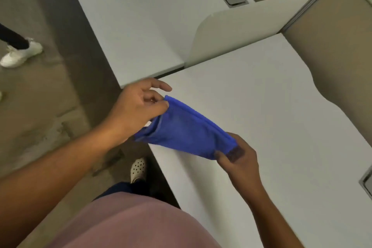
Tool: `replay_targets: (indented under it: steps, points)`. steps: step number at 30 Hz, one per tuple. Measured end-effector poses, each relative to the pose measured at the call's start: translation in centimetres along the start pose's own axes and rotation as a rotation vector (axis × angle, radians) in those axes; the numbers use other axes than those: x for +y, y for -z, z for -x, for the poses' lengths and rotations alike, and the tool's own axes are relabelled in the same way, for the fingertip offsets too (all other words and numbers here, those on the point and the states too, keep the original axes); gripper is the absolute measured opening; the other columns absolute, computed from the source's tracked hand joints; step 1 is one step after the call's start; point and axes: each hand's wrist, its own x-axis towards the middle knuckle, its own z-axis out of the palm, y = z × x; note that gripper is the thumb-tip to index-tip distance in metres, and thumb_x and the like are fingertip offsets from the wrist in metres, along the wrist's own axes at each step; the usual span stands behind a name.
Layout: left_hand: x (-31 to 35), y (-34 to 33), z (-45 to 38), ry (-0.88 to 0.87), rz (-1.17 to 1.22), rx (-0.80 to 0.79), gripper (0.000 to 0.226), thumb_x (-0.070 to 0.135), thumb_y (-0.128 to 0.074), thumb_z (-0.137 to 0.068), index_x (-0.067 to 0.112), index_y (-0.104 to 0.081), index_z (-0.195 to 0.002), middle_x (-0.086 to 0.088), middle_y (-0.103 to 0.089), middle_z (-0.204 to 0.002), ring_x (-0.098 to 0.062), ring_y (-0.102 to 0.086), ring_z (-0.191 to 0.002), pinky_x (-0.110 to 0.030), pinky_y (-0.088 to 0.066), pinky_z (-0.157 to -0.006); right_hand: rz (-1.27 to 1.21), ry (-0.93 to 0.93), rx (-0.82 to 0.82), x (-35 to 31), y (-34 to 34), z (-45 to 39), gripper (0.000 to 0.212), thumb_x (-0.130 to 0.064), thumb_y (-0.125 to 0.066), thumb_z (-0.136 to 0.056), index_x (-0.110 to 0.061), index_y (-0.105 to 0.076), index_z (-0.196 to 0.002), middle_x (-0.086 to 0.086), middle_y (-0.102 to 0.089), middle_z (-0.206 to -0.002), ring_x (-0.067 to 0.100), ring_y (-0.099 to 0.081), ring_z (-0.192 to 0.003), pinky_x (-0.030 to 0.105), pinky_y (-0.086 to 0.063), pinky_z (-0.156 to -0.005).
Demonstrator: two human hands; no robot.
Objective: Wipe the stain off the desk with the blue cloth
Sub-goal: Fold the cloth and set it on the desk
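Both hands, left hand (138, 106) and right hand (239, 157), pinched the folded blue microfibre cloth (185, 131) above the pale grey tabletop (261, 96) (no stain visible); 2 light pinches risked dropping it.

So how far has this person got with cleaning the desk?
Barely started, it seems. Done: the blue cloth is picked up. In hand: the left hand pinches its upper corner and the right hand grips its lower end, holding it folded above the white desk near the front edge. Left: all the wiping; the cloth is not pressed to the surface, and I cannot make out a stain.
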Motion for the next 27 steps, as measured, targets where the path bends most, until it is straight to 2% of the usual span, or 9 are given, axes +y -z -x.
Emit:
replay_targets:
  steps: [3, 9, 11, 13, 16, 18, 21, 24, 27]
  points:
    - [0.5, 0.4, -4.4, 0.175, 0.074, -0.140, 0.021, 0.011, -0.074, -0.089, 0.026, -0.078, -0.104, -0.003, -0.077, -0.078, -0.012, -0.069, -0.065, -0.024, -0.058, -0.058, -0.164, -0.059, 0.009, -2.3, 2.4, -1.4, 0.035, -0.012, -0.071, -0.088, -0.029, -0.075, -0.119, 0.002, -0.082, -0.112, 0.019, -0.079, -0.103, 0.024, -0.062, -0.078]
    - [-3.5, -1.2, -10.9, 0.321, -0.048, -0.303, 0.017, 0.030, -0.070, -0.099, 0.021, -0.078, -0.111, 0.000, -0.082, -0.103, -0.019, -0.078, -0.089, -0.025, -0.063, -0.071, -0.064, -0.271, 0.131, 0.4, 2.8, -6.1, 0.014, -0.014, -0.071, -0.101, -0.018, -0.075, -0.113, 0.016, -0.078, -0.101, 0.022, -0.076, -0.090, 0.044, -0.067, -0.084]
    - [-4.8, -1.8, -11.7, 0.332, -0.085, -0.328, 0.025, 0.035, -0.069, -0.099, 0.018, -0.077, -0.116, -0.005, -0.082, -0.107, -0.026, -0.078, -0.100, -0.028, -0.064, -0.077, -0.046, -0.328, 0.154, 1.8, 2.1, -7.2, 0.010, -0.018, -0.070, -0.102, -0.015, -0.075, -0.110, 0.008, -0.081, -0.097, 0.019, -0.075, -0.088, 0.039, -0.065, -0.084]
    - [-5.4, -2.2, -12.3, 0.318, -0.117, -0.354, 0.037, 0.040, -0.076, -0.092, 0.018, -0.075, -0.122, -0.006, -0.081, -0.107, -0.025, -0.078, -0.101, -0.029, -0.064, -0.082, -0.060, -0.360, 0.188, 2.6, 1.4, -8.0, 0.011, -0.022, -0.070, -0.102, -0.014, -0.074, -0.108, -0.003, -0.080, -0.090, 0.018, -0.074, -0.089, 0.031, -0.064, -0.078]
    - [-5.5, -2.5, -13.1, 0.241, -0.210, -0.413, 0.050, 0.031, -0.087, -0.083, 0.020, -0.070, -0.130, -0.004, -0.080, -0.101, -0.015, -0.079, -0.091, -0.027, -0.064, -0.082, -0.104, -0.364, 0.213, 2.7, 0.6, -8.7, 0.018, -0.026, -0.071, -0.101, -0.022, -0.070, -0.119, 0.004, -0.080, -0.095, 0.020, -0.077, -0.095, 0.027, -0.065, -0.076]
    - [-5.5, -2.7, -13.6, 0.199, -0.267, -0.423, 0.045, 0.021, -0.083, -0.087, 0.016, -0.071, -0.130, -0.004, -0.078, -0.100, -0.018, -0.079, -0.091, -0.032, -0.065, -0.085, -0.080, -0.356, 0.198, 2.4, 0.5, -9.1, 0.025, -0.025, -0.071, -0.101, -0.023, -0.070, -0.126, 0.010, -0.078, -0.102, 0.025, -0.078, -0.104, 0.031, -0.066, -0.081]
    - [-5.2, -2.7, -14.3, 0.146, -0.325, -0.427, 0.028, 0.014, -0.073, -0.095, 0.015, -0.075, -0.123, -0.007, -0.077, -0.101, -0.026, -0.078, -0.097, -0.040, -0.065, -0.088, -0.049, -0.350, 0.195, 1.8, 1.0, -9.1, 0.016, -0.019, -0.069, -0.102, -0.019, -0.076, -0.117, 0.001, -0.078, -0.107, 0.026, -0.076, -0.110, 0.044, -0.065, -0.095]
    - [-4.6, -2.1, -14.5, 0.085, -0.327, -0.458, 0.021, 0.013, -0.068, -0.099, 0.020, -0.076, -0.117, -0.001, -0.075, -0.104, -0.025, -0.076, -0.101, -0.034, -0.065, -0.086, -0.043, -0.324, 0.205, 1.1, 1.8, -8.2, 0.014, -0.015, -0.070, -0.101, -0.022, -0.078, -0.111, -0.005, -0.079, -0.111, 0.017, -0.075, -0.108, 0.037, -0.061, -0.093]
    - [-3.9, -0.6, -13.9, -0.031, -0.374, -0.518, 0.022, 0.015, -0.066, -0.100, 0.032, -0.076, -0.112, 0.015, -0.075, -0.108, -0.010, -0.073, -0.105, -0.032, -0.062, -0.091, -0.043, -0.270, 0.219, 0.8, 2.5, -6.1, 0.016, -0.015, -0.075, -0.098, -0.026, -0.078, -0.108, -0.008, -0.080, -0.113, 0.011, -0.075, -0.106, 0.028, -0.054, -0.090]
